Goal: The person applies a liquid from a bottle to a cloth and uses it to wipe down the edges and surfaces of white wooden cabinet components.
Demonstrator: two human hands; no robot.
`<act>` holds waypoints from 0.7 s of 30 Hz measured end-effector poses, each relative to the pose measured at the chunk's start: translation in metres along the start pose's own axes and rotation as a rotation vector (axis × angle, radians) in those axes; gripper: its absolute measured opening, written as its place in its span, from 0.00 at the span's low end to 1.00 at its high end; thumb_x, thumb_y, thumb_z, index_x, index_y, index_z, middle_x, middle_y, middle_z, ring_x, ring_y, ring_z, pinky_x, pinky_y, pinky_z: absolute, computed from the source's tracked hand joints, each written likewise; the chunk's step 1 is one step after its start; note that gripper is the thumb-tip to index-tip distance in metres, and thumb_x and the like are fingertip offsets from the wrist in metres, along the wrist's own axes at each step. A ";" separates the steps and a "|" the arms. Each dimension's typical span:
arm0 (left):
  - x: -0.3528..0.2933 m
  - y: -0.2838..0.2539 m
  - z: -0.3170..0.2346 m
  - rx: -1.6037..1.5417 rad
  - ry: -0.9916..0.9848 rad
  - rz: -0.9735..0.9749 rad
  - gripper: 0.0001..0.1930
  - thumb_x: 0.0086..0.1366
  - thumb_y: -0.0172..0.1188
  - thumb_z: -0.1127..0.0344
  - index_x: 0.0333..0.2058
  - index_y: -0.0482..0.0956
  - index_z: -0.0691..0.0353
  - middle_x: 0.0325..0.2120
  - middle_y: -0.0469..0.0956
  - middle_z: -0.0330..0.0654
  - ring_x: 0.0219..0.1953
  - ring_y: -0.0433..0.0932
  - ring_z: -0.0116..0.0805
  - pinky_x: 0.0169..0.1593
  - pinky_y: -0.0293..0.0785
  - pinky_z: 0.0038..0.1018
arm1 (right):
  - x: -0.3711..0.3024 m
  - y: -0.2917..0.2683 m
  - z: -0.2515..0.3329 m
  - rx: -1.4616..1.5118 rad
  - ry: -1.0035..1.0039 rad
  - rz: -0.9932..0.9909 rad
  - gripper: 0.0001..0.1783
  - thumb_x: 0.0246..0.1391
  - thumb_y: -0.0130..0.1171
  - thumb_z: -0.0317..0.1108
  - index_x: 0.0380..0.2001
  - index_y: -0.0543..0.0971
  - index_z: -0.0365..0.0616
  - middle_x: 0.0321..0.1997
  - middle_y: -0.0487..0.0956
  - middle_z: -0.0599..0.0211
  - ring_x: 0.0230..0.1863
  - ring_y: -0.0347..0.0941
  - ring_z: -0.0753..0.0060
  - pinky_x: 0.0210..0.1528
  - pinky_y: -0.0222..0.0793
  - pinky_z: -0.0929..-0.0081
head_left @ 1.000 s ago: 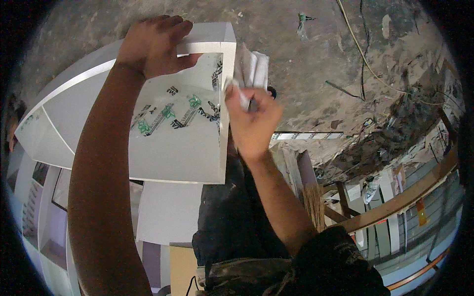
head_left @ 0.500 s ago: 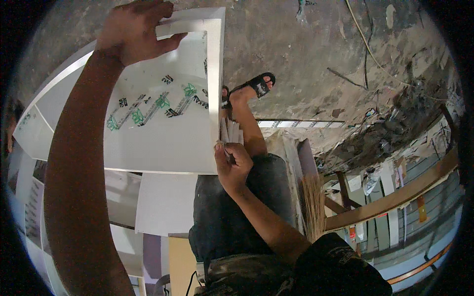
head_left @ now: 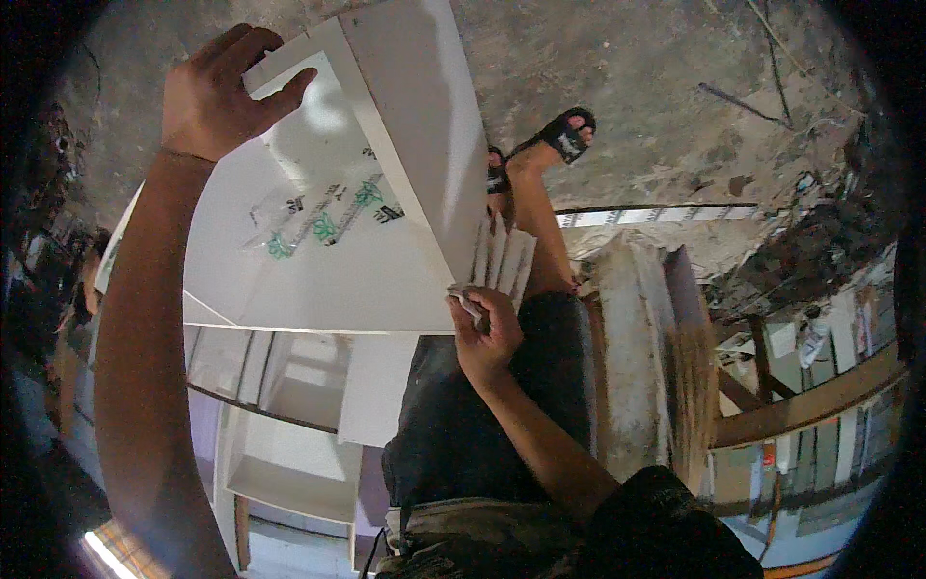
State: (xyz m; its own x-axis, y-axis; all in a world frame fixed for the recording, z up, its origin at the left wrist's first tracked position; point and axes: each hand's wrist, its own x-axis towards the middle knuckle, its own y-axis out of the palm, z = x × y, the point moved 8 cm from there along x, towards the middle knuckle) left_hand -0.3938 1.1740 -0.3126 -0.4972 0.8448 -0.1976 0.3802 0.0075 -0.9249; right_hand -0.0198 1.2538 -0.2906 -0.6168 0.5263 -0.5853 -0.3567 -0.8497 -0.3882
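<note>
A white board-built cabinet piece point(head_left: 386, 193) is held up over the person's lap, its smooth flat panels meeting at a sharp corner, with a clear plastic bag of small green and dark fittings point(head_left: 323, 217) lying flat against its inner face. The left hand point(head_left: 217, 92) is clamped over the top edge, fingers curled across the rim and thumb behind it, arm stretched up from below. The right hand point(head_left: 482, 328) sits at the lower right corner of the same piece, closed around a small crumpled white cloth point(head_left: 470, 304) pressed against the panel's edge. Just beside that hand, a few narrow white strips point(head_left: 506, 261) stand on end against the panel.

Under the right forearm are the person's dark trousers point(head_left: 463, 425), one leg stretched out to a foot in a black sandal point(head_left: 564, 135) on the rough, stained concrete floor point(head_left: 627, 58). To the right stands a worn, dusty wooden frame point(head_left: 656, 328), with a long white strip point(head_left: 656, 214) lying on the floor beyond it and a heap of dark rubble point(head_left: 820, 251) farther off. Below the raised piece sit more white shelf units point(head_left: 289, 425) with open compartments.
</note>
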 end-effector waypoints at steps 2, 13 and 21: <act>0.005 -0.005 -0.005 -0.021 -0.018 -0.016 0.14 0.46 0.72 0.59 0.29 0.79 0.58 0.27 0.80 0.38 0.25 0.81 0.37 0.29 0.78 0.28 | 0.003 -0.002 0.011 -0.005 -0.032 -0.049 0.17 0.43 0.70 0.23 0.37 0.76 0.41 0.36 0.80 0.60 0.35 0.78 0.61 0.37 0.75 0.70; 0.003 -0.014 -0.007 -0.015 -0.022 -0.078 0.14 0.46 0.73 0.61 0.30 0.82 0.59 0.25 0.81 0.41 0.25 0.81 0.32 0.31 0.76 0.23 | 0.073 0.017 0.072 0.058 -0.209 -0.105 0.16 0.43 0.66 0.20 0.37 0.77 0.42 0.33 0.80 0.59 0.32 0.78 0.59 0.32 0.75 0.69; 0.002 -0.014 -0.002 -0.050 -0.021 -0.125 0.15 0.46 0.74 0.60 0.30 0.82 0.59 0.24 0.80 0.40 0.25 0.80 0.30 0.31 0.75 0.23 | 0.169 0.052 0.152 0.085 -0.379 -0.189 0.07 0.47 0.62 0.22 0.32 0.77 0.38 0.29 0.77 0.58 0.28 0.75 0.59 0.30 0.69 0.67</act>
State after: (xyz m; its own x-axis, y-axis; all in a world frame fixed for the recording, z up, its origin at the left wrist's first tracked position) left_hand -0.3982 1.1766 -0.2996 -0.5592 0.8242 -0.0893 0.3528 0.1391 -0.9253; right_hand -0.2499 1.2936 -0.3015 -0.7434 0.6382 -0.2001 -0.5350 -0.7470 -0.3946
